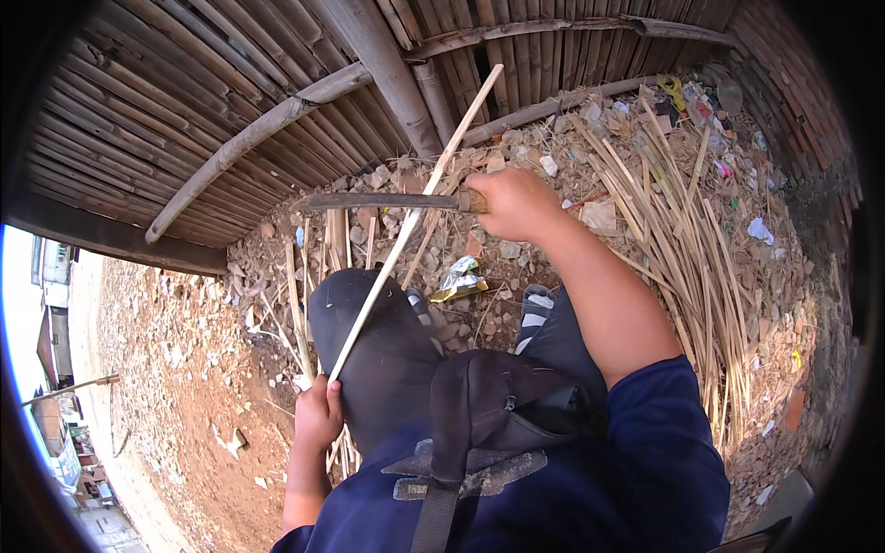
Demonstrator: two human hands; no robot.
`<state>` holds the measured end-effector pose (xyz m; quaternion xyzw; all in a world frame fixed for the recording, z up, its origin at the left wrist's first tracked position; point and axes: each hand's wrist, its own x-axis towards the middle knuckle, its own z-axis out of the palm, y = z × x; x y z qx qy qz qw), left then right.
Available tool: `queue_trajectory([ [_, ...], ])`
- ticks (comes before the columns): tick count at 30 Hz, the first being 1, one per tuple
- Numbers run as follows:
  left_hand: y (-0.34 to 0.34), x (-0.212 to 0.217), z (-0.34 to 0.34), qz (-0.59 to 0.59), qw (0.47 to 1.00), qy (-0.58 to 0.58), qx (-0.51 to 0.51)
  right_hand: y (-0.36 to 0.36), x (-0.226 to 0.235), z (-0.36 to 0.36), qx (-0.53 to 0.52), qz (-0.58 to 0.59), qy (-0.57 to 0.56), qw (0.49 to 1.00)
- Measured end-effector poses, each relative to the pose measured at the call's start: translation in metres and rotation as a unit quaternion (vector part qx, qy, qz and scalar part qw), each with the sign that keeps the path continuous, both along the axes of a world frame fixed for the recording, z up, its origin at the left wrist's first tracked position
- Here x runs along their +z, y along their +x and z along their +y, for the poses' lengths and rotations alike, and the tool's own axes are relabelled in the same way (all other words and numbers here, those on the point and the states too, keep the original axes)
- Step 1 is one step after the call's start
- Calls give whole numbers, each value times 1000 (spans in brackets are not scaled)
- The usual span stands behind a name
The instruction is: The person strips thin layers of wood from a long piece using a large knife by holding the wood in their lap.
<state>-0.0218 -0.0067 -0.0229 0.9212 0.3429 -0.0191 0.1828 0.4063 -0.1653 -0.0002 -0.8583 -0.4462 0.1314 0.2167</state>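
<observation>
My right hand [518, 205] is closed around the wooden handle of a long machete [359, 200], its dark blade pointing left. That blade crosses a pale bamboo strip [387, 260]; whether its edge bites into the strip I cannot tell. At the strip's lower end, my left hand [319, 413] grips it beside my left knee. The strip slants up and to the right over my dark trouser leg [373, 364], its far end reaching toward the bamboo wall.
A wall of split bamboo [184, 120] with round poles stands ahead. To the right lies a large bundle of bamboo strips [687, 263]. More strips [297, 300] lie left of my knee. Stones, litter and a shiny wrapper [459, 280] cover the ground by my feet.
</observation>
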Motion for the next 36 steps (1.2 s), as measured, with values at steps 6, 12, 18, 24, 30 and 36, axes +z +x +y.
queue_trajectory([
  [6,9,18,5,-27,996,-84,4,32,-44,-11,-34,12,70,997],
  [12,-32,16,18,-21,991,-134,14,1,-16,4,84,-16,-30,996],
  [18,-32,28,14,-33,992,-125,12,49,-50,-6,-154,23,43,987],
  [24,-25,25,5,-39,992,-113,26,8,-28,2,13,-10,53,998],
  [30,23,33,-5,-17,997,-55,49,-5,-19,6,71,-3,-9,997],
  [36,18,32,-11,-71,995,-43,46,0,-23,1,58,17,10,998],
])
